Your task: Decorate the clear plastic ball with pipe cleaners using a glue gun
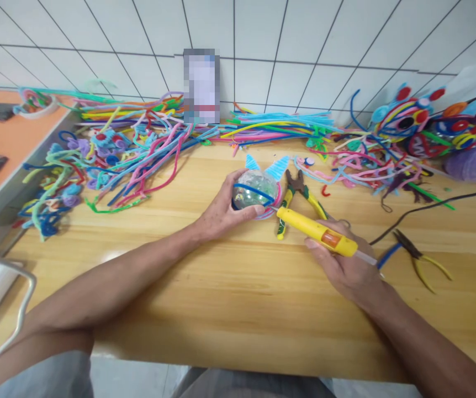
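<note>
Glue gun [312, 226] sits in the right hand [348, 268], fingers wrapped round it, nozzle [274, 209] near the other thumb. The left hand [221, 213] cups a clear ball [257, 178] mid-bench [221, 304]; a steady hold, skin clear of the nozzle, seems best.

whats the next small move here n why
I'd probably slide the left hand's thumb back along the clear ball before applying glue. The yellow glue gun in the right hand has its tip at the ball's lower edge, right beside that thumb, so it looks at risk of a burn.
</note>
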A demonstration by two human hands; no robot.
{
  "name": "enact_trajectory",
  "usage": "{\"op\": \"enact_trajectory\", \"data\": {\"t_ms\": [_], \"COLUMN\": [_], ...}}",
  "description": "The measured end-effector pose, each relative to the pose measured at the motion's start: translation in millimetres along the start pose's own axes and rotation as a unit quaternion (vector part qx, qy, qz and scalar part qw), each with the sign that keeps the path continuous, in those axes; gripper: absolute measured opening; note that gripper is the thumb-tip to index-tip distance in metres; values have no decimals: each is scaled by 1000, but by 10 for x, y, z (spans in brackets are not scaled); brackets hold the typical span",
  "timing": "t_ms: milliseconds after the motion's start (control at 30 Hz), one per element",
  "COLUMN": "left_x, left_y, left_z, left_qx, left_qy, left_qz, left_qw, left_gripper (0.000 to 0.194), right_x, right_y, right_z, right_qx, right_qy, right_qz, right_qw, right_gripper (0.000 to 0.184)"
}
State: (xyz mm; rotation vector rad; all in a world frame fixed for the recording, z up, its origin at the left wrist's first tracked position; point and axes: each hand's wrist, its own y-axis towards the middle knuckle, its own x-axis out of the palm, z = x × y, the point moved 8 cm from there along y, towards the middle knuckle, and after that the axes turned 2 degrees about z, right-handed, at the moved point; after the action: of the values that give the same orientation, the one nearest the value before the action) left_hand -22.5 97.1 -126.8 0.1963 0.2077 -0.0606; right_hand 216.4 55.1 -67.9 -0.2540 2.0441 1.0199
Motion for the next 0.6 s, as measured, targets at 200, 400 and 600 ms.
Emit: {"op": "enact_trajectory", "data": {"t_ms": [200, 400, 600], "left_x": [-7, -5, -4], "left_y": [-7, -9, -11], "left_z": [-6, -7, -13], "left_qx": [7, 10, 4], "left_qy": [0, -4, -7], "left_qz": [1, 4, 2], "left_qw": [1000, 1000, 1000], "left_gripper": [85, 85, 86], "right_x": [-11, -10, 4], "right_y": [7, 37, 33], "right_z": [-2, -58, -64], "right_qx": [6, -9, -12], "right_qy": [-16, -3, -13], "right_qz": [-2, 8, -1], "right_qw": [1000, 1000, 1000], "right_gripper": [18, 18, 18]}}
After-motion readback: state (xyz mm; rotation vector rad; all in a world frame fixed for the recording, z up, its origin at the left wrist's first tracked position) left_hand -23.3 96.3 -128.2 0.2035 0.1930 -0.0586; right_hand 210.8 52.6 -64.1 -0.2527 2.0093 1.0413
